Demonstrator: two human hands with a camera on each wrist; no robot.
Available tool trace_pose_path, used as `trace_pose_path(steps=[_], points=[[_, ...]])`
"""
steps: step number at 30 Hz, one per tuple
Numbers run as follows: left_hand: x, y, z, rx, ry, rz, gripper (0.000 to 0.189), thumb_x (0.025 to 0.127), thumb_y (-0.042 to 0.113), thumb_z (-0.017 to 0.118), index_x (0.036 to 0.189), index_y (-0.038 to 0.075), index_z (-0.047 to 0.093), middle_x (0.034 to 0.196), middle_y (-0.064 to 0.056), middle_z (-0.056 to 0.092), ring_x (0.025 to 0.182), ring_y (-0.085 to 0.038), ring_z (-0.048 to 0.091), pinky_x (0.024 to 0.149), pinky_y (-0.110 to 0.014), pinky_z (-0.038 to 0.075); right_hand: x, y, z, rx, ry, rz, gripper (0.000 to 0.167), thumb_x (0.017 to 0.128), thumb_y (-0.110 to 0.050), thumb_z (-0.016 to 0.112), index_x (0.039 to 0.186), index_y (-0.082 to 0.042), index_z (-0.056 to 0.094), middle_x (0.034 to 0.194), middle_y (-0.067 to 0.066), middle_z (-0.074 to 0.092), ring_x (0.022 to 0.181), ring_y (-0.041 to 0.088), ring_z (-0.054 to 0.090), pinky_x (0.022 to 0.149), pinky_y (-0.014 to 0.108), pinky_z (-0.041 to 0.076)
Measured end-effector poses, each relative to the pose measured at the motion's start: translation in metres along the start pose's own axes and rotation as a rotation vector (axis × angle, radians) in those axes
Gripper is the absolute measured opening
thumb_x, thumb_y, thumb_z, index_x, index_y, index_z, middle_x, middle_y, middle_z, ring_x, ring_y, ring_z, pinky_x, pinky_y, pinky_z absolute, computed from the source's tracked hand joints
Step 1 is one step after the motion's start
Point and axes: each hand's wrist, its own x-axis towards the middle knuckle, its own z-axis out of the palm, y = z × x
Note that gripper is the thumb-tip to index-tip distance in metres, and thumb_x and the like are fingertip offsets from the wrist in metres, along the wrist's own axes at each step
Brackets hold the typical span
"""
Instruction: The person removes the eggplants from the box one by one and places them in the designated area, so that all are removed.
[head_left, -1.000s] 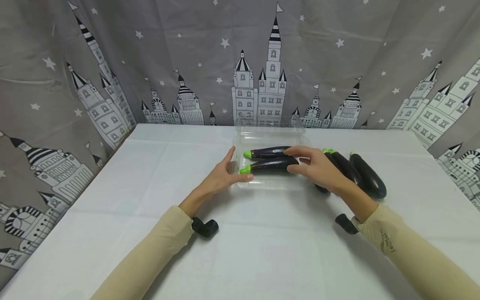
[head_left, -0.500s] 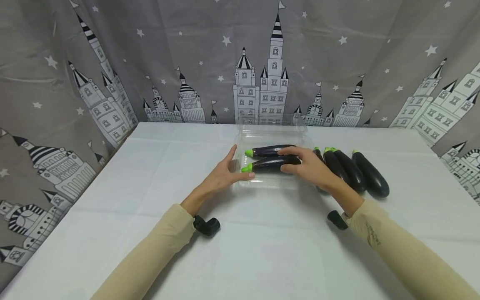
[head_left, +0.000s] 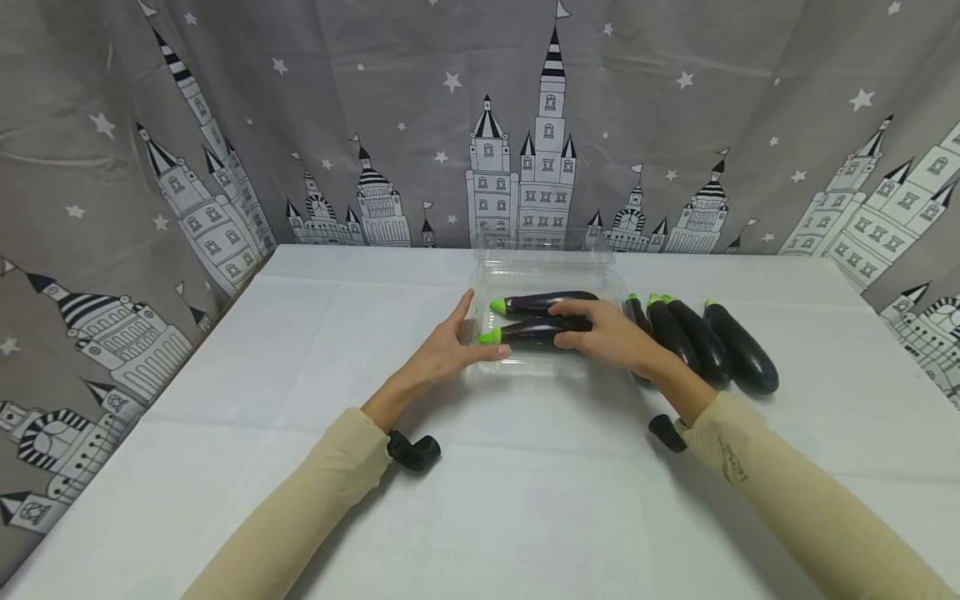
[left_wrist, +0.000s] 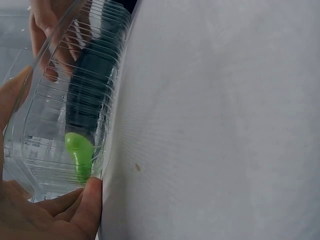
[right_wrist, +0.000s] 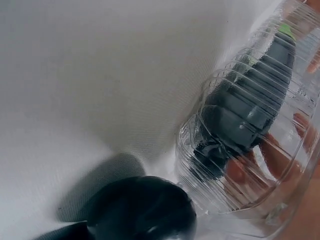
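A clear plastic container (head_left: 551, 365) with its lid folded back stands on the table, two eggplants lying crosswise in it. My left hand (head_left: 442, 354) holds the container's left end, thumb at the near corner and fingers along the side. Inside, my right hand (head_left: 611, 333) grips the blunt right end of the near eggplant (head_left: 534, 330), fingers on its far side and thumb on its near side. Its green stem (left_wrist: 80, 150) points to the left wall. Behind it lies the far eggplant (head_left: 542, 302), partly covered by my right fingers.
Several loose eggplants (head_left: 738, 346) lie side by side right of the container, the nearest partly hidden by my right arm. A white cloth (head_left: 525, 500) covers the table. A grey curtain with castles (head_left: 360, 100) hangs behind the container's raised lid (head_left: 543, 246).
My right hand has moved left and closed further round the near eggplant, which has shifted slightly left. My left hand stays at the container. The view shifted a little early on.
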Motion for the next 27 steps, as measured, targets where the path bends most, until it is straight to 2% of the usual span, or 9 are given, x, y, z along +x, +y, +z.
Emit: trace_pose_path(steps=[6,11,15,22,27], points=[[0.0006,-0.0004,-0.0001,-0.006,-0.005,0.004,0.115,0.080,0.044,0.080,0.160,0.028,-0.001,0.160,-0.016,0.023,0.147,-0.033,0.017,0.114,-0.056,0.020,0.0004,-0.0006,0.0025,-0.048,-0.012,-0.012,0.048,0.089,-0.011,0.065,0.136,-0.002,0.057,0.137,0.021,0.055,0.129,0.035,0.046,0.109,0.054,0.032],[0.0018,-0.0023,-0.0001,0.005,0.000,0.003,0.115,0.080,0.045,0.079,0.160,0.027,-0.001,0.161,-0.015,0.020,0.148,-0.032,0.014,0.115,-0.056,0.019,0.0019,-0.0013,0.0047,-0.086,-0.009,-0.032,0.043,0.092,-0.009,0.063,0.134,-0.001,0.059,0.132,0.023,0.058,0.128,0.038,0.049,0.108,0.056,0.033],[0.0023,-0.0019,-0.0001,0.007,0.000,0.004,0.115,0.080,0.046,0.079,0.160,0.028,-0.001,0.162,-0.015,0.019,0.148,-0.032,0.014,0.114,-0.057,0.020,0.0024,0.0007,0.0024,-0.108,-0.039,-0.056,0.043,0.095,-0.009,0.062,0.137,-0.003,0.057,0.135,0.022,0.056,0.129,0.037,0.047,0.107,0.056,0.034],[0.0024,-0.0020,-0.0002,-0.003,-0.001,0.002,0.115,0.080,0.046,0.079,0.160,0.026,-0.001,0.161,-0.015,0.020,0.147,-0.033,0.015,0.114,-0.057,0.021,0.0063,0.0012,-0.0010,-0.059,-0.119,-0.087,0.047,0.097,-0.008,0.061,0.142,-0.001,0.051,0.145,0.019,0.048,0.136,0.036,0.039,0.108,0.055,0.034],[0.0023,-0.0031,0.0000,-0.001,0.003,0.009,0.116,0.079,0.046,0.080,0.160,0.026,0.000,0.161,-0.015,0.021,0.147,-0.031,0.016,0.115,-0.055,0.021,0.0096,0.0022,-0.0008,-0.042,-0.169,-0.063,0.052,0.095,-0.008,0.064,0.144,-0.005,0.050,0.149,0.015,0.045,0.139,0.033,0.036,0.108,0.055,0.034]])
